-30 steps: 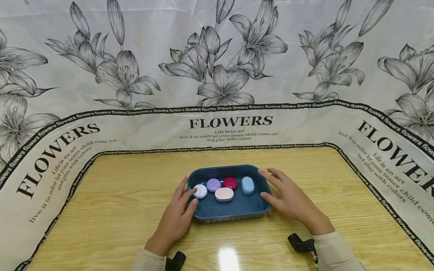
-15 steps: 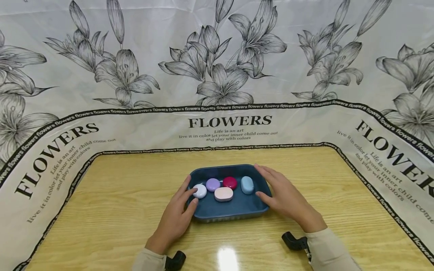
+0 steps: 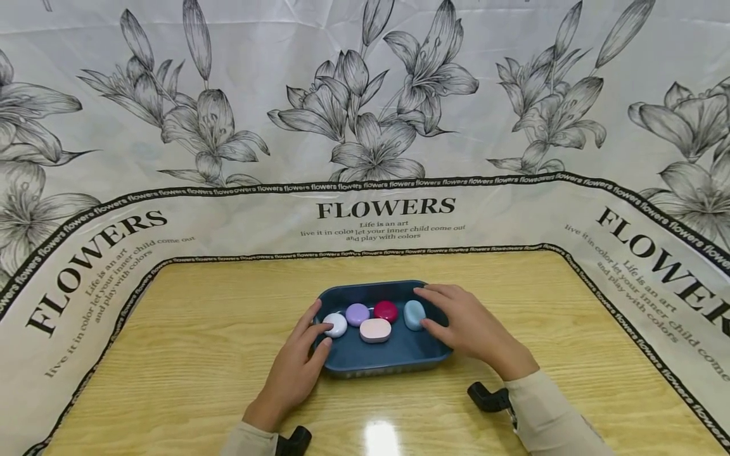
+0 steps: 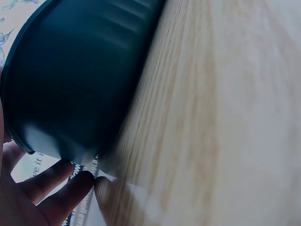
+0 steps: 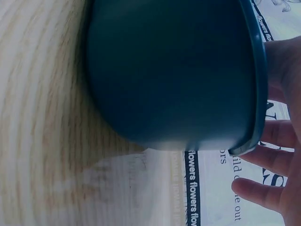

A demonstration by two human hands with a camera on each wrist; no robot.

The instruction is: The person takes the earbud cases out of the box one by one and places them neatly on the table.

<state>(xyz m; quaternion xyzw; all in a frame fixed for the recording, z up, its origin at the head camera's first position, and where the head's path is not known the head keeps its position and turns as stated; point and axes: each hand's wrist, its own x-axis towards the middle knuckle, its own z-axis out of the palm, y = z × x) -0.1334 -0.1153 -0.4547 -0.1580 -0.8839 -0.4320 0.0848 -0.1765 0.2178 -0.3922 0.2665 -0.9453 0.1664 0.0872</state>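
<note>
My left hand (image 3: 293, 367) loose against the tray (image 3: 371, 357); right hand (image 3: 476, 326) unclenched, blue oval (image 3: 413, 315) at its thumb: lining up, I'd judge, needing a pinch next.

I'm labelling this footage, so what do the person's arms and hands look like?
The left hand and right hand wear no gloves. The left sleeve and right sleeve are beige, reaching the wrists. Beside them show a bent black left device and a similar right device.
</note>
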